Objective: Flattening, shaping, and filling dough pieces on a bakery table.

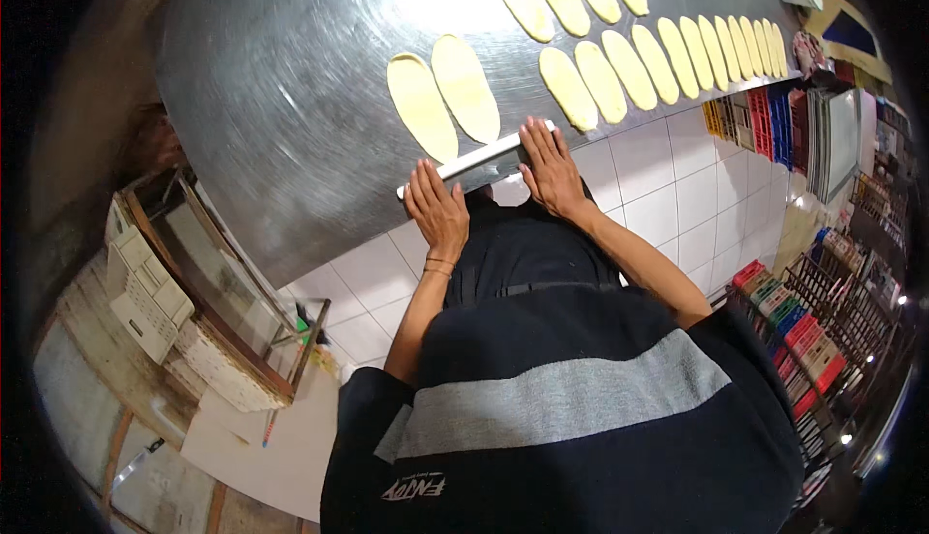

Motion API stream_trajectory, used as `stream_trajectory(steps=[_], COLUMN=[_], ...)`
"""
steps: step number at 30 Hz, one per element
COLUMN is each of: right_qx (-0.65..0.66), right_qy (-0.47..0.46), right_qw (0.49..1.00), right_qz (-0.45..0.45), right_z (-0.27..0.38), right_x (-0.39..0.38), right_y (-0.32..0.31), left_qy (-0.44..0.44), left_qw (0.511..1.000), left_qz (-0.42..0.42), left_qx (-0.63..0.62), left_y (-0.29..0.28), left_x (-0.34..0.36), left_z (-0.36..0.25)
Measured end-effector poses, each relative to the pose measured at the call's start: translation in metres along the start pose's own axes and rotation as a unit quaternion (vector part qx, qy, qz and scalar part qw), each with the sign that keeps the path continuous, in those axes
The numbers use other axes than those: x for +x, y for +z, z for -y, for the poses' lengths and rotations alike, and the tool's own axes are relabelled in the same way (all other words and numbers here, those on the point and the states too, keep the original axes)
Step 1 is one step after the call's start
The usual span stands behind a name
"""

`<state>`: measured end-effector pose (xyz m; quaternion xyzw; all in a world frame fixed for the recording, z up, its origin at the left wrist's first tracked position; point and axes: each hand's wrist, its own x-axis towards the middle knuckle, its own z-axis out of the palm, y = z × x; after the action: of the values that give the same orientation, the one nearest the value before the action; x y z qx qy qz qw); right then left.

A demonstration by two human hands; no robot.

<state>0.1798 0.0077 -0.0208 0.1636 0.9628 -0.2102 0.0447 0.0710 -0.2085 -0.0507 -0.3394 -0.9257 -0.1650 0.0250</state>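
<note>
- Your left grip [438, 209] and right grip [554, 175] lie palm-down over the two ends of a white rolling pin [482, 159], fingers stretched out flat rather than curled around it, and neither one is pinching anything.
- Roll from the palms, giving both ends equal weight; if one side bears harder, the dough will probably come out thicker along the other.
- The pin slants, its left end nearer your body than its right, so square it to the length of a piece before you press.
- Work in light strokes from the middle outward and ease off near the tips, since soft dough likely thins fastest there.
- Mind the near edge of the steel worktop [290, 137]: the pin sits right by it, and a stroke toward yourself could run off.
- Just beyond the pin lie the left dough oval [422, 105] and right dough oval [466, 89], side by side; whether the pin touches either is hard to tell.
- Both look pale yellow, long, flat and round-ended, with fairly smooth faces.
- Match them to the near row of dough ovals [629, 70] and the four-piece far row [563, 0] on your right, which look similar in shape.
</note>
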Motion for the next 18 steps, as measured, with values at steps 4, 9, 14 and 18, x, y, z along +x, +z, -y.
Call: stream_trajectory(steps=[4,9,14,18], right_qx=[0.116,0.181,0.116,0.195], right_qy=[-0.011,0.034,-0.051,-0.039], right_qw=[0.991,0.933,0.992,0.979], right_qz=[-0.059,-0.310,0.023,-0.053], right_z=[-0.003,0.007,0.003,0.012], right_x=[0.000,0.038,0.073,0.096], right_y=[-0.021,-0.025,-0.010,-0.016], left_qy=[-0.036,-0.063,-0.123,-0.133], left_qw=[0.993,0.990,0.986,0.978], left_qz=[0.038,-0.079,-0.060,-0.010], left_qx=[-0.103,-0.098,-0.099,-0.162], left_y=[-0.008,-0.031,-0.032,-0.019], left_x=[-0.004,0.052,0.141,0.194], left_z=[0.021,0.055,0.077,0.065])
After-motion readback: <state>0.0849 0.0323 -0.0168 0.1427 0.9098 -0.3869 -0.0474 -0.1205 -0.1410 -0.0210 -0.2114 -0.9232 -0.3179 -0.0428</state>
